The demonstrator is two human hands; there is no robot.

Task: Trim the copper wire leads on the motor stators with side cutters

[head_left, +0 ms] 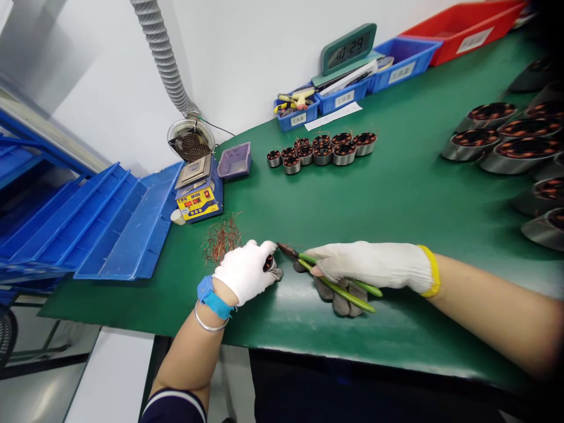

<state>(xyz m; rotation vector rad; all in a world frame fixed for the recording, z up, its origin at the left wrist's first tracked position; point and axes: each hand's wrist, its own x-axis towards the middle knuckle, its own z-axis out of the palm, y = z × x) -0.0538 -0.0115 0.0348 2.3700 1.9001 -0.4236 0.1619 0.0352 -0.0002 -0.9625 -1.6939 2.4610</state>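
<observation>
L hand [247,270] grips stator [269,264]; R hand [365,265] aims cutters [326,273] at it.

Wire scraps [222,238] lie behind-left of stator [268,262], cutters [352,296] right.

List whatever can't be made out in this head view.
Head view only.
The part in the left hand: mostly covered by the glove.
The cutters: handles partly under the right hand.
The bin labels: too small to read.
The large coils at the right edge: blurred, cut off by the frame.
</observation>
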